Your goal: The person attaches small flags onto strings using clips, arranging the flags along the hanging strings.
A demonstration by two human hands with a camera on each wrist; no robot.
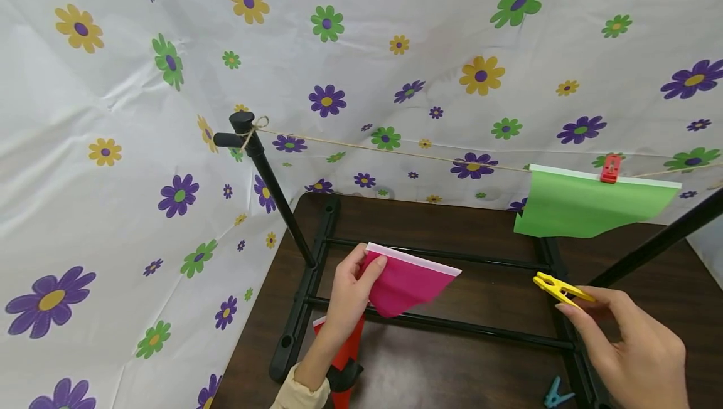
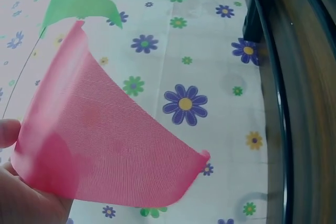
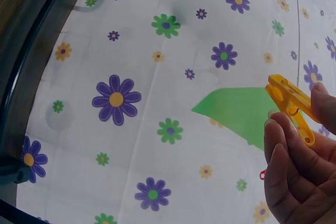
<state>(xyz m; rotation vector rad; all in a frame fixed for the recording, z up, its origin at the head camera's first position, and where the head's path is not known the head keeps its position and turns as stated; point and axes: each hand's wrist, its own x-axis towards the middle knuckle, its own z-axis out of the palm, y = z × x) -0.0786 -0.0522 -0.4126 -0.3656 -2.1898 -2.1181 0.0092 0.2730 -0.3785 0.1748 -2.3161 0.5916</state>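
Note:
My left hand (image 1: pixel 351 293) pinches a pink pennant flag (image 1: pixel 407 283) by one end of its white-edged top; in the left wrist view the pink cloth (image 2: pixel 115 140) spreads out from the thumb. Between thumb and fingers of my right hand (image 1: pixel 635 334) is a yellow clothespin (image 1: pixel 559 288), its nose pointing left. A twine line (image 1: pixel 395 150) runs from a black post on the left towards the right. On that line hangs a green pennant flag (image 1: pixel 593 205), held by a red clothespin (image 1: pixel 610 169). Both hands are below the twine, apart from it.
A black frame (image 1: pixel 446 325) lies on the dark wooden table (image 1: pixel 452 371), with upright posts (image 1: pixel 277 196) at left and right. A blue clothespin (image 1: pixel 556 393) lies near the front. Red cloth (image 1: pixel 348 346) with a black clip is under my left forearm. A flowered sheet (image 1: pixel 186 108) hangs behind.

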